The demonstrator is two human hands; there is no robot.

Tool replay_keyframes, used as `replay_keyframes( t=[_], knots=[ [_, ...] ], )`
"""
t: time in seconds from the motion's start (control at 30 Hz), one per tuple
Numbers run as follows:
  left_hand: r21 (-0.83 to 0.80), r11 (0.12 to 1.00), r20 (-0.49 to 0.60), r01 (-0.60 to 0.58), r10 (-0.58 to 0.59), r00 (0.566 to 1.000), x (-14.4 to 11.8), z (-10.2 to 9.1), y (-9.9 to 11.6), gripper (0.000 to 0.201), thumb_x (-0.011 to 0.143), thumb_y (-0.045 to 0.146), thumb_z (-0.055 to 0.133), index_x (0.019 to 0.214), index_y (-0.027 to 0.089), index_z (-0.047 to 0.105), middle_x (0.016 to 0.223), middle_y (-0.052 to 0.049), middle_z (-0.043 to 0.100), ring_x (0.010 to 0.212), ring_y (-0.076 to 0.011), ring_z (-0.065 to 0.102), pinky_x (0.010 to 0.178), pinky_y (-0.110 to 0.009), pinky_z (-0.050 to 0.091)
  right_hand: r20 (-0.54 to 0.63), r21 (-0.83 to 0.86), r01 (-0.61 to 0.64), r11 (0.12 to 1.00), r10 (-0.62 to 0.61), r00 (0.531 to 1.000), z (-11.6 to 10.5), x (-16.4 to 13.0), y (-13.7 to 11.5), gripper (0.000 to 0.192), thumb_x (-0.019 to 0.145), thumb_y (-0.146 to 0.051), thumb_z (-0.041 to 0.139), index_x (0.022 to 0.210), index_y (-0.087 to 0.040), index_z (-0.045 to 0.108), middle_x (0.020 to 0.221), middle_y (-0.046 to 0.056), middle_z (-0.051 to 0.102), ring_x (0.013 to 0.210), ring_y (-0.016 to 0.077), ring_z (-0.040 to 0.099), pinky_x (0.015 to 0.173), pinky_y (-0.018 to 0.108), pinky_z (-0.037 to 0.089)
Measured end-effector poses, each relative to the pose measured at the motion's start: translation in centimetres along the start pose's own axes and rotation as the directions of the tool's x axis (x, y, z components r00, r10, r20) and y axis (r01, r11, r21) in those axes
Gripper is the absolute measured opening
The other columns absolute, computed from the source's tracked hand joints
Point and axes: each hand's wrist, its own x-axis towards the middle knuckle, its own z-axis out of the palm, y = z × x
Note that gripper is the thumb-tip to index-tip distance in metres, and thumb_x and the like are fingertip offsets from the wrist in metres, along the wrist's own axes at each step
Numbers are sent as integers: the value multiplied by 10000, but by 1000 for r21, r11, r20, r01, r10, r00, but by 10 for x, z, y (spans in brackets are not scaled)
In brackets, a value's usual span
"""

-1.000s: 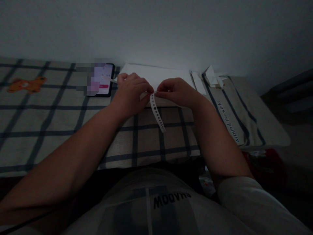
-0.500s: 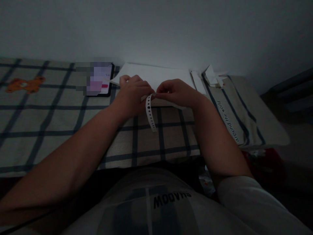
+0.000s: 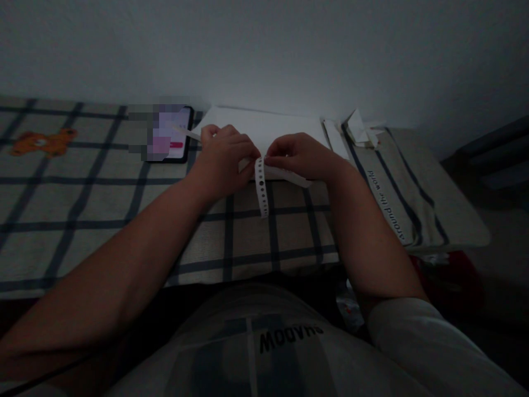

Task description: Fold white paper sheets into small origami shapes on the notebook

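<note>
In the head view, a narrow white paper strip (image 3: 261, 190) marked with a row of dark dots is pinched at its upper end between the left hand (image 3: 225, 160) and the right hand (image 3: 300, 157). Both hands are closed, fingertips meeting at the top of the strip, from which it hangs down over the checked cloth (image 3: 82, 209). A second white band (image 3: 289, 176) is seen running from the same pinch out under the right hand, towards the right. A thin white end (image 3: 185, 132) projects from behind the left hand towards the phone (image 3: 171, 135); whether it belongs to the same strip cannot be told.

Behind the hands a white sheet of paper (image 3: 268, 124) is laid flat against the wall. To its right, folded paper pieces (image 3: 359, 129) are set on a striped bag (image 3: 413, 187), along which the words "around the world" are printed. An orange bear figure (image 3: 43, 140) is shown on the cloth at far left. On the person's shirt (image 3: 268, 342), lettering is seen upside down and reads roughly "SHADOW"; the phone's screen is blurred and unreadable.
</note>
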Motion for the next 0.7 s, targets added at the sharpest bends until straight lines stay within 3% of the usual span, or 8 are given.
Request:
replay_keyframes(
  t=[0.3,0.53,0.7],
  knots=[
    [6,1000,3,1,-1,1000,1,1,-1,220,940,394,587,880,233,724,976,-34,756,1023,-266,579,982,-549,301,-22,-7,32,999,-32,999,3,1,-1,360,889,-515,689,876,-156,722,820,31,694,762,144,538,733,315,427],
    [17,999,17,-34,33,999,1,2,-1,176,911,361,609,887,235,729,973,-45,761,1023,-282,584,983,-552,318,43,1,-17,1000,17,999,0,-2,-3,369,892,-517,687,898,-153,746,808,41,713,763,156,561,732,314,437],
    [-9,999,8,-38,39,999,-1,2,-2,182,931,360,601,908,254,747,999,-31,772,1053,-281,590,1002,-558,300,17,7,6,1000,-6,1000,1,-2,-3,376,876,-529,704,878,-155,744,817,45,722,763,162,566,721,318,439]
  ],
)
